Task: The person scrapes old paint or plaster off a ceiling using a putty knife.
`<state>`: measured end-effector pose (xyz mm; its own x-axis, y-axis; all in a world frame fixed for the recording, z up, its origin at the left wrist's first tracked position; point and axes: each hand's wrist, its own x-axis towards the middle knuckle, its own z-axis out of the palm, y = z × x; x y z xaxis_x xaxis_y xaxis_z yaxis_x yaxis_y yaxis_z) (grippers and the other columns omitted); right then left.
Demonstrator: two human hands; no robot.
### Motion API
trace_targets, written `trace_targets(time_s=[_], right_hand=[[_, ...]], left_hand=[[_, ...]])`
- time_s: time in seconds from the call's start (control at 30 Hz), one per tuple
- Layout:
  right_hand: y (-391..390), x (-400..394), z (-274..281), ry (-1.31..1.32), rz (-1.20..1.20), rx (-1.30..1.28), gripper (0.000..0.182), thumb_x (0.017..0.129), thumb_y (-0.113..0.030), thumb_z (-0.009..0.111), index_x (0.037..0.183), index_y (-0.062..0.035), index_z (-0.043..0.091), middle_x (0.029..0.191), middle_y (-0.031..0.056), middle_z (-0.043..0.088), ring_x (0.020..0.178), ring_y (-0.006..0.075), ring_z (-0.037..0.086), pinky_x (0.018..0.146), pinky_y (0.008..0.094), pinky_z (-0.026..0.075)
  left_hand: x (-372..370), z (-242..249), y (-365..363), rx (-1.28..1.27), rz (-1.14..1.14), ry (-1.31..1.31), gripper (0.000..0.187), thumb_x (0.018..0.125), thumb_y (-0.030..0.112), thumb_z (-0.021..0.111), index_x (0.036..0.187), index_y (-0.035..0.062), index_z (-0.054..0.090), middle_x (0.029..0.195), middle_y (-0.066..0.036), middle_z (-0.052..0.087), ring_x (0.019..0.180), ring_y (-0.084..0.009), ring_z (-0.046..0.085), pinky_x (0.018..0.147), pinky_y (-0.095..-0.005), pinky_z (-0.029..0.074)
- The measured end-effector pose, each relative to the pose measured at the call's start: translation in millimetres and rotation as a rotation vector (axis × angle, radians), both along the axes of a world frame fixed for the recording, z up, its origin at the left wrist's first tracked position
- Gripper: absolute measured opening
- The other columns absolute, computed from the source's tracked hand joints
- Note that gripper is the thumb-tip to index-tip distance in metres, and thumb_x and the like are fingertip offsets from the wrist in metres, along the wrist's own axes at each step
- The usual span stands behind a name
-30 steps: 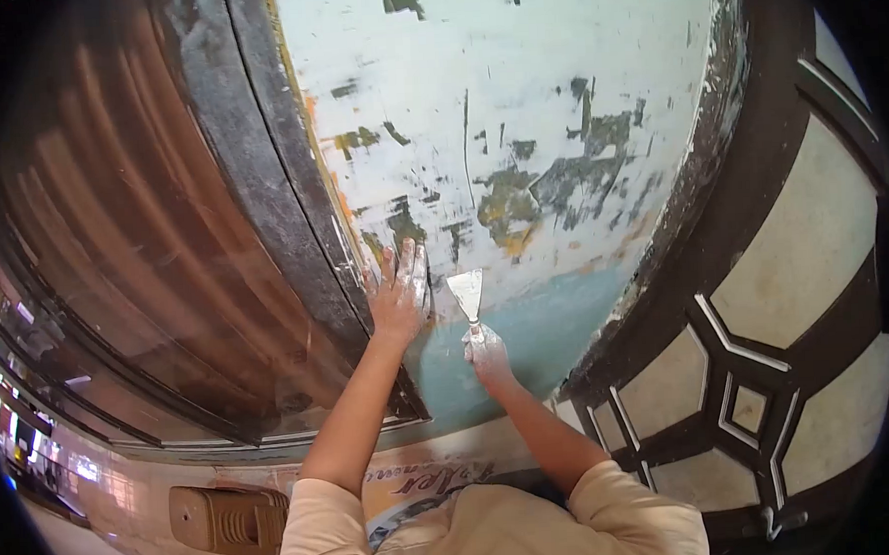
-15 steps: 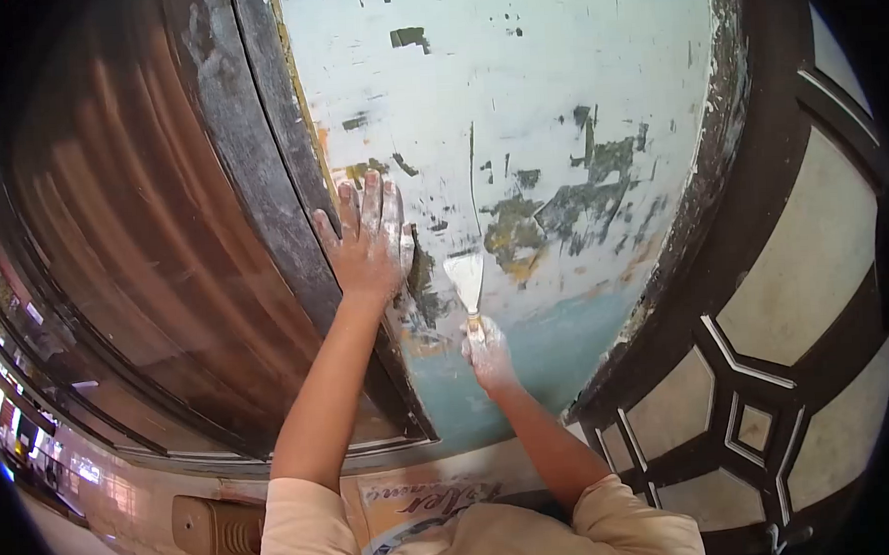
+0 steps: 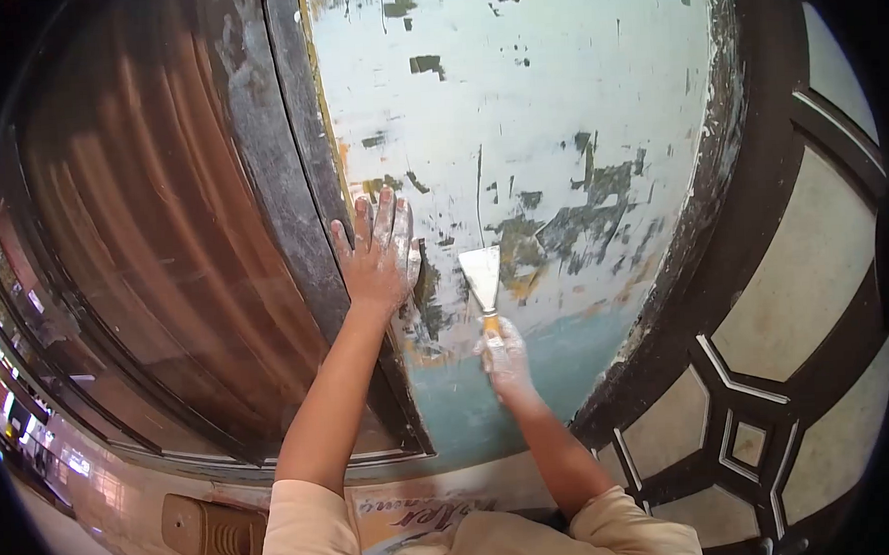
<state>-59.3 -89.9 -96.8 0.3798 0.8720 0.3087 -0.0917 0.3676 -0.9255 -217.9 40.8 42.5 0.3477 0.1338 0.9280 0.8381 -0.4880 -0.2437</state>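
Note:
My right hand (image 3: 506,362), dusted with white, grips the handle of a putty knife (image 3: 480,276). Its wide whitish blade points up and lies against or just in front of the wall (image 3: 437,99); contact cannot be made out for certain. Patchy white coating covers most of this wall, with dark scraped spots and a blue-green band lower down. Flat on the wall's left edge, beside the dark frame, rests my left hand (image 3: 376,261) with fingers spread and white powder on them. A dark patch (image 3: 537,239) shows close to the blade's right.
A dark wooden frame (image 3: 290,145) borders the wall on the left, next to a glass pane with brown curtain (image 3: 135,241). To the right stands a dark panelled door (image 3: 801,381). Below are a printed sheet (image 3: 405,517) and a brown plastic object (image 3: 213,531).
The putty knife and my right hand have shifted slightly right, and the blade now tilts up to the left. My left hand stays on the wall. The view has moved a little.

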Motion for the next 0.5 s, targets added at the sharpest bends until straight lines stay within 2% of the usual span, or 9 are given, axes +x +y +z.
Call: trace_targets(time_s=[0.07,0.13,0.2,0.23,0.33,0.37,0.4,0.47,0.5], right_hand=[[-20,16,23,0.050,-0.007,0.016,0.027,0.100,-0.023,0.047,0.121,-0.0076,0.052,0.074,-0.0010,0.051,0.056,0.0058,0.044,0.050,0.0189,0.037],[-29,39,47,0.095,-0.089,0.109,0.030,0.101,-0.026,0.044,0.123,-0.0074,0.051,0.074,-0.0012,0.050,0.058,0.0067,0.044,0.053,0.0203,0.038],[-30,61,44,0.172,-0.105,0.172,0.031,0.101,-0.027,0.043,0.123,-0.0073,0.051,0.077,-0.0006,0.050,0.061,0.0072,0.046,0.055,0.0211,0.039],[-31,68,47,0.251,-0.110,0.232,0.032,0.101,-0.029,0.042,0.124,-0.0071,0.051,0.079,0.0000,0.050,0.064,0.0076,0.047,0.057,0.0218,0.040],[-31,79,58,0.269,-0.236,0.166,0.030,0.100,-0.027,0.043,0.122,-0.0071,0.050,0.085,0.0013,0.049,0.068,0.0084,0.048,0.060,0.0234,0.040],[-33,83,67,0.186,-0.229,0.158,0.028,0.098,-0.018,0.049,0.124,-0.0067,0.046,0.088,0.0028,0.052,0.071,0.0074,0.048,0.063,0.0226,0.041],[-32,84,75,0.185,-0.229,0.164,0.028,0.098,-0.018,0.049,0.124,-0.0067,0.046,0.088,0.0028,0.052,0.071,0.0074,0.048,0.063,0.0226,0.041],[-26,86,88,-0.272,-0.412,0.259,0.029,0.095,-0.011,0.053,0.122,-0.0050,0.045,0.096,0.0053,0.055,0.075,0.0098,0.051,0.068,0.0246,0.044],[-19,88,89,-0.325,-0.440,0.317,0.032,0.094,-0.006,0.053,0.124,-0.0039,0.043,0.101,0.0083,0.056,0.082,0.0122,0.053,0.073,0.0268,0.045]], left_hand=[[0,-2,1,0.033,-0.001,-0.002,0.055,0.085,0.030,0.057,0.136,0.0119,0.051,0.154,-0.008,0.029,0.146,-0.0338,0.014,0.113,-0.0596,0.010],[2,-1,-2,0.017,-0.015,0.012,0.059,0.084,0.032,0.058,0.138,0.0113,0.048,0.155,-0.009,0.026,0.146,-0.0356,0.011,0.112,-0.0623,0.008],[6,1,-12,-0.167,-0.018,-0.028,0.063,0.084,0.035,0.058,0.141,0.0105,0.044,0.157,-0.010,0.021,0.146,-0.0376,0.006,0.108,-0.0684,0.005],[8,2,-15,-0.150,-0.073,-0.037,0.068,0.083,0.038,0.059,0.143,0.0098,0.041,0.158,-0.011,0.018,0.146,-0.0387,0.002,0.104,-0.0734,0.003],[21,11,-24,-0.187,-0.006,0.069,0.072,0.083,0.042,0.060,0.144,0.0105,0.039,0.158,-0.010,0.017,0.146,-0.0382,0.002,0.103,-0.0744,0.002],[26,18,-27,-0.188,-0.022,0.103,0.074,0.082,0.044,0.060,0.146,0.0130,0.037,0.158,-0.008,0.017,0.146,-0.0379,0.002,0.104,-0.0731,0.002],[32,27,-28,-0.183,-0.021,0.101,0.074,0.082,0.044,0.060,0.146,0.0130,0.037,0.158,-0.008,0.017,0.146,-0.0379,0.002,0.104,-0.0731,0.002],[46,54,-30,-0.103,-0.039,0.142,0.073,0.082,0.044,0.060,0.146,0.0171,0.037,0.158,-0.007,0.018,0.146,-0.0372,0.004,0.105,-0.0727,0.003],[51,71,-30,-0.067,-0.027,0.145,0.071,0.083,0.044,0.059,0.146,0.0200,0.038,0.158,-0.006,0.019,0.146,-0.0357,0.008,0.106,-0.0715,0.005]])
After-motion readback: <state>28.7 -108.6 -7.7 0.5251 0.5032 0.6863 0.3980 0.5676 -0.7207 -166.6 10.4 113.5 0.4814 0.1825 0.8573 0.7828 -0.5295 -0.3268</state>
